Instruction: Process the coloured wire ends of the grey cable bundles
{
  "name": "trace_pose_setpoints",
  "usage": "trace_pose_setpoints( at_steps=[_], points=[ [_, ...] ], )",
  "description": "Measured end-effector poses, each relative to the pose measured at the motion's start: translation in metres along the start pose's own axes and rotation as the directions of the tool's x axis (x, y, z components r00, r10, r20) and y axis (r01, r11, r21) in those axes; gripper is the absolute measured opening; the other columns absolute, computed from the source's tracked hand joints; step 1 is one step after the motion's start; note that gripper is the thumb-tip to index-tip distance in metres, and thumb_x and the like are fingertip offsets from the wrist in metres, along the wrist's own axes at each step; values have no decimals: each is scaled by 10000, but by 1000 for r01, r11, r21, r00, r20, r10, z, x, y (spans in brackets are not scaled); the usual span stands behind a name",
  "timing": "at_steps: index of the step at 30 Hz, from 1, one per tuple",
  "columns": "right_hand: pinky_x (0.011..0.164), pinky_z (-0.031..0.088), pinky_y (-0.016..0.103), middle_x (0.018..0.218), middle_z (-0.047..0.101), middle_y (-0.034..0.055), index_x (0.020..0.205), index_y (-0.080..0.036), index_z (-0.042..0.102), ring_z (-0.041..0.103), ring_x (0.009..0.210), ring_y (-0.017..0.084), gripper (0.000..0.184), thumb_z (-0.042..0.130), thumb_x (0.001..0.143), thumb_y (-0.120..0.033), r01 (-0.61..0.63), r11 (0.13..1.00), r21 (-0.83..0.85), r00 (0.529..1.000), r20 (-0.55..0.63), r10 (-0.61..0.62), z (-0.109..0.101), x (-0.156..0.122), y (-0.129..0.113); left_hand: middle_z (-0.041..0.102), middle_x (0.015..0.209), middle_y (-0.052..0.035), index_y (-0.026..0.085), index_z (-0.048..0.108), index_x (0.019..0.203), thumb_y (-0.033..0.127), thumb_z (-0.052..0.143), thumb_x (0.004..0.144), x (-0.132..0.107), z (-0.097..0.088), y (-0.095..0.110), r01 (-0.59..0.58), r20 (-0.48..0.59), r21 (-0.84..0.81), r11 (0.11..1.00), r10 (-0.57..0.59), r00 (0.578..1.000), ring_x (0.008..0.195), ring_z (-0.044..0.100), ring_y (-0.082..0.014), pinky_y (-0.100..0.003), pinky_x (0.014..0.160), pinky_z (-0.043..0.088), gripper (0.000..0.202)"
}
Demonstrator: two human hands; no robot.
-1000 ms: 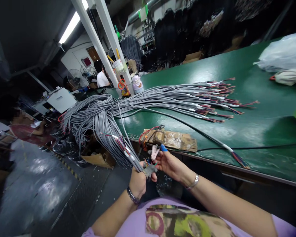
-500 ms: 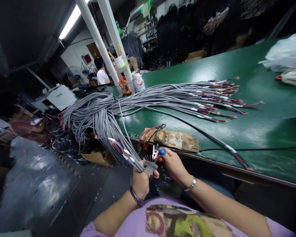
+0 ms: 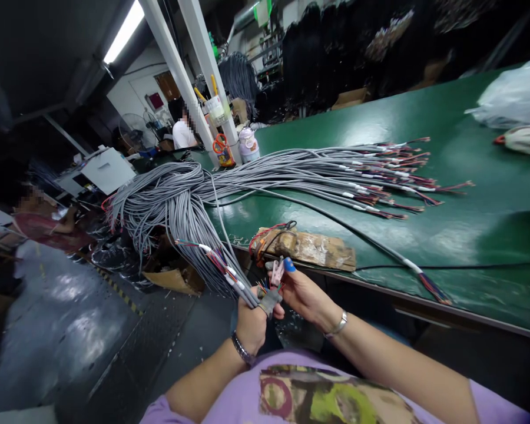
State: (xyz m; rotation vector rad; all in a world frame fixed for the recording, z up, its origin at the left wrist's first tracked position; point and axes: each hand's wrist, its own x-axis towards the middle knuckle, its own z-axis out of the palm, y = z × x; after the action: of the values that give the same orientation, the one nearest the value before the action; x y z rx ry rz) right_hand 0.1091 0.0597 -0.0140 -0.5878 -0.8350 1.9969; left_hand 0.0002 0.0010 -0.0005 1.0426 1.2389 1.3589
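Observation:
My left hand [image 3: 252,321] is closed around the ends of several grey cables [image 3: 246,292], whose thin coloured wires [image 3: 262,288] fan out by the thumb. A worn grey cover [image 3: 270,299] wraps that thumb. Just to the right, my right hand [image 3: 307,296] pinches a small pale pink clip-like tool [image 3: 277,272] right above those wires. Blue tape [image 3: 288,265] wraps one of its fingertips. Whether the tool touches a wire, I cannot tell. More cable ends with white sleeves [image 3: 232,272] stick out past my left hand, up and to the left.
A large bundle of grey cables [image 3: 265,171] lies across the green table [image 3: 481,235] and hangs over its edge. A wooden block [image 3: 322,250] with wires sits at the near edge. Scissors [image 3: 222,147] and a cup hang by the posts. Another person [image 3: 184,134] sits beyond.
My right hand has shifted slightly left and down, and the pink tool's arms look closer together. My left hand keeps its hold on the grey cables, almost unmoved.

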Motion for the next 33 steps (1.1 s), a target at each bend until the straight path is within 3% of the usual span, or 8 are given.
trace_pose_setpoints(
  at_steps=[4,7,11,14,17,21,26,33],
  points=[
    [606,453,288,727,635,45,820,-181,606,580,645,156,532,542,719,-699,-89,991,102,996,7,89,-7,-8,-1,599,491,-2,135,637,680,329,659,726,-4,-6,-2,6,16,-31,1000,-5,1000,443,522,-108,-229,489,438,201],
    [595,433,261,688,633,31,777,-158,595,571,608,129,468,619,716,-622,-155,988,-19,986,59,156,-9,-18,-4,610,520,-5,133,644,727,350,656,737,-8,-11,-4,9,37,10,1000,-9,999,466,538,-113,-233,504,451,218],
    [547,387,245,552,625,6,758,-153,572,571,537,129,334,669,750,-472,-54,961,-272,985,146,96,-5,-28,-6,630,552,-27,137,634,645,373,637,766,-11,-16,-2,-29,125,174,984,7,992,518,569,-129,-247,554,472,265],
    [549,413,271,523,630,3,726,-158,569,570,502,143,322,662,752,-466,14,936,-352,976,207,64,-1,-31,-8,636,532,-36,139,633,595,396,665,737,-9,-17,2,12,205,269,963,-69,976,507,572,-139,-254,550,472,295],
    [567,431,288,539,642,10,731,-156,592,577,517,152,310,650,762,-459,40,920,-389,972,229,54,-2,-31,-10,634,514,-33,137,647,603,386,682,716,-8,-18,5,42,236,263,964,-107,966,487,563,-139,-256,540,466,275],
    [611,411,264,627,651,10,801,-147,641,555,594,127,280,684,741,-417,46,931,-363,983,185,23,-10,-31,-10,627,508,-28,137,644,601,365,662,733,-7,-17,7,27,169,159,987,-54,984,486,552,-128,-244,537,447,264],
    [622,406,255,760,651,21,843,-153,638,551,655,118,330,761,653,-392,-97,965,-243,992,50,112,-15,-30,-9,614,492,-17,139,629,601,330,659,726,-7,-16,6,20,84,66,998,-26,996,470,537,-117,-228,514,425,230],
    [579,380,260,639,651,26,913,-150,617,585,603,144,320,684,746,-415,-65,969,-238,983,152,103,-5,-29,-9,614,492,-19,130,639,620,316,658,741,-4,-16,-1,-3,90,3,1000,3,996,461,533,-115,-224,494,417,223]
  ],
)
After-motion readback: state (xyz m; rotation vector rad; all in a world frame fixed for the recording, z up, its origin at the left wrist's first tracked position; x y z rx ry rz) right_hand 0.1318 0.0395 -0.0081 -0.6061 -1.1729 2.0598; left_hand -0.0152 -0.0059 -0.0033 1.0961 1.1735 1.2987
